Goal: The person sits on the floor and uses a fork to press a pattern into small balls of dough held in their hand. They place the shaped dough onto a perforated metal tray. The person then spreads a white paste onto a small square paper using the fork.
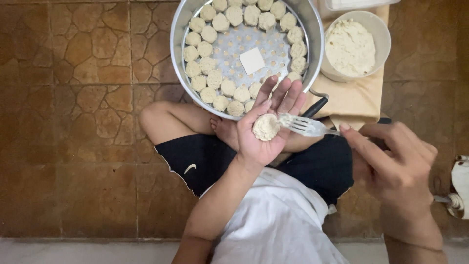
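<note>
While the outer ring of the steamer tray [312,29] is already filled with dumplings [227,88] and its middle left bare, another dumpling [266,127] is cupped in the open left hand [261,132] and pressed with a fork [305,126] gripped by the right hand [398,166], filling remaining in the bowl [383,34].

A small white square paper label [252,60] lies on the perforated steamer tray [234,41]

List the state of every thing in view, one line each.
Left hand: open, palm up, cupping a dumpling.
Dumpling: unsealed, filling exposed.
Right hand: closed on the fork.
Fork: tines touching the dumpling.
Steamer tray: ringed with dumplings, centre bare.
Bowl: full of filling.
</note>
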